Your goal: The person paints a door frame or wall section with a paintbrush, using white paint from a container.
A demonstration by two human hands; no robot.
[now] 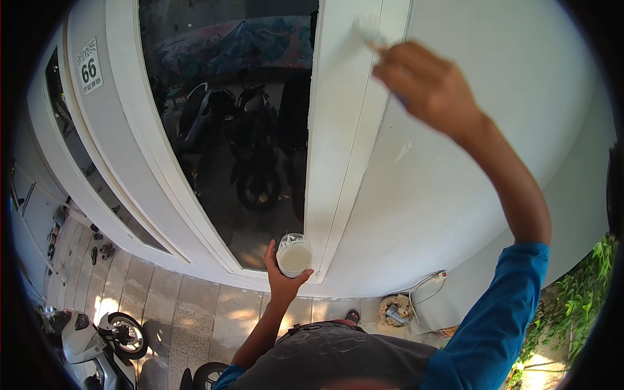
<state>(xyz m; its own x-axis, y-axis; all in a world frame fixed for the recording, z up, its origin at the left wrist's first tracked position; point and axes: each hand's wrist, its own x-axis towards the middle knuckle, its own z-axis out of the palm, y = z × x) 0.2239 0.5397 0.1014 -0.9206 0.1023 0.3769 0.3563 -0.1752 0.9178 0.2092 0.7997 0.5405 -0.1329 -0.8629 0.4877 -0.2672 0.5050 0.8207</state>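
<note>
My left hand [284, 283] is wrapped round a clear cup of white paint [294, 256], held upright in front of the lower part of the dark glass pane. White smears coat the inside of its rim. High up on the right, my raised right hand [426, 88] grips a paintbrush [370, 34] by its handle. Motion blurs the bristles, which are at the white frame [341, 110] beside the glass [237, 123]; whether they touch it I cannot tell.
A white wall [455, 195] curves away to the right. On the paved ground, a motorcycle [97, 344] stands at lower left. A round container [395, 311] and a cable [416, 289] sit near the wall's foot. Green plants [578, 305] grow at far right; a number plaque [90, 66] hangs at upper left.
</note>
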